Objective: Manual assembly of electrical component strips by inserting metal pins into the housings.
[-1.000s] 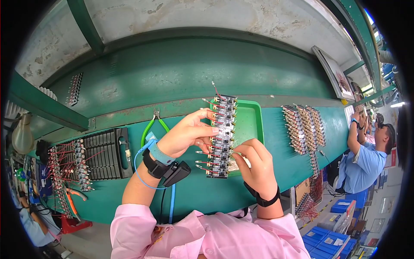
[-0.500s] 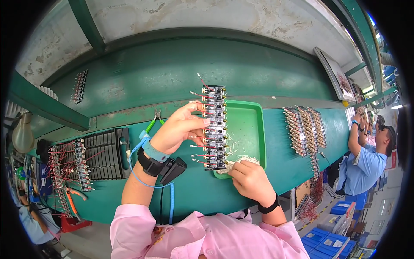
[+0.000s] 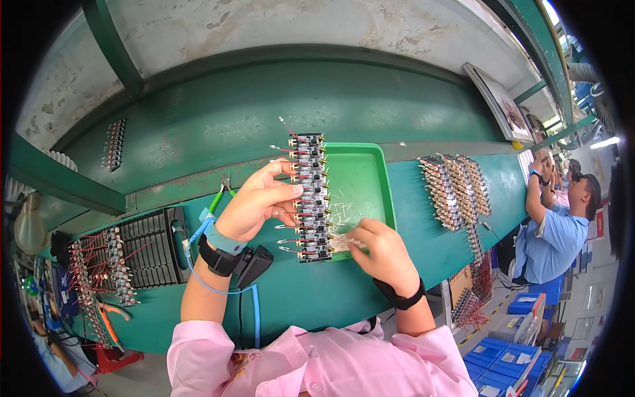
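Observation:
My left hand (image 3: 254,204) grips a long panel of small circuit boards (image 3: 309,215) by its left edge, thumb on top. The panel stands lengthwise away from me; short red wires with clear tips stick out on its left, small brass-coloured parts on its right. Beyond its right edge lies a shallow green tray (image 3: 389,198), partly covered by the panel. Thin whitish pieces (image 3: 341,213) are scattered in it, with a denser heap near its front. My right hand (image 3: 387,258) is over that heap, fingers curled and pinched close together; whatever they hold is too small to make out.
Green-handled pliers (image 3: 221,192) lie behind my left hand. A black slotted rack (image 3: 152,248) with wired boards and orange-handled pliers (image 3: 112,321) are at left. Several board panels (image 3: 456,192) lie at right. A co-worker in a blue shirt (image 3: 555,225) is farther right.
My right hand has lifted slightly off the heap of whitish pieces, its fingers shifting. The left hand still holds the panel. The whole view has shifted a little.

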A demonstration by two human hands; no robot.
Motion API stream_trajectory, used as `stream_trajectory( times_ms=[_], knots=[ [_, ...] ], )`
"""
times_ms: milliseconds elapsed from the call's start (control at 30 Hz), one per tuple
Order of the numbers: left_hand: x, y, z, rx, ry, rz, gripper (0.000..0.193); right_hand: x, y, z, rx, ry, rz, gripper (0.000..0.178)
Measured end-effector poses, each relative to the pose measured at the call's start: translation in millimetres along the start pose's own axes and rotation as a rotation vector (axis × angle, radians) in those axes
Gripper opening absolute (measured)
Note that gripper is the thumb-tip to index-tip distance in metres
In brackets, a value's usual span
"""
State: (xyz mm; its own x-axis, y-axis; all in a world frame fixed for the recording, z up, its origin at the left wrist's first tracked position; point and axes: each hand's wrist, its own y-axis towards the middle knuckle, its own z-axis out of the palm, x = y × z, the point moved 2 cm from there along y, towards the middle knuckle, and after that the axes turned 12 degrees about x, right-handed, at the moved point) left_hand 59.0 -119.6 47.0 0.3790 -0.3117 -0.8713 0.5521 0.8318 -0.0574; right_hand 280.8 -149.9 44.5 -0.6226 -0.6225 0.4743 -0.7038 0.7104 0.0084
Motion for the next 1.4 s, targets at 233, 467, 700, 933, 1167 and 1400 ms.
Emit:
stream_trajectory(
  times_ms=[233, 467, 700, 933, 1167, 1400],
  knots=[
    [3, 0, 3, -0.019, -0.018, -0.031, 0.027, -16, 15, 23, 0.098, 0.084, 0.15, 0.008],
    [2, 1, 4, -0.03, -0.011, -0.031, 0.026, -8, 19, 19, 0.024, 0.013, 0.085, 0.008],
    [6, 1, 3, -0.032, -0.017, -0.035, 0.028, -11, 18, 2, -0.131, 0.192, 0.098, 0.01],
    [12, 5, 4, 0.009, -0.009, -0.048, 0.028, 8, 16, -11, -0.177, 0.352, 0.053, 0.014],
    [11, 5, 7, -0.007, 0.006, -0.045, 0.028, 19, 15, -17, -0.277, 0.318, 0.004, 0.02],
    [14, 6, 6, -0.005, 0.008, -0.061, 0.031, 26, 12, -15, -0.328, 0.218, -0.131, 0.03]
  ],
)
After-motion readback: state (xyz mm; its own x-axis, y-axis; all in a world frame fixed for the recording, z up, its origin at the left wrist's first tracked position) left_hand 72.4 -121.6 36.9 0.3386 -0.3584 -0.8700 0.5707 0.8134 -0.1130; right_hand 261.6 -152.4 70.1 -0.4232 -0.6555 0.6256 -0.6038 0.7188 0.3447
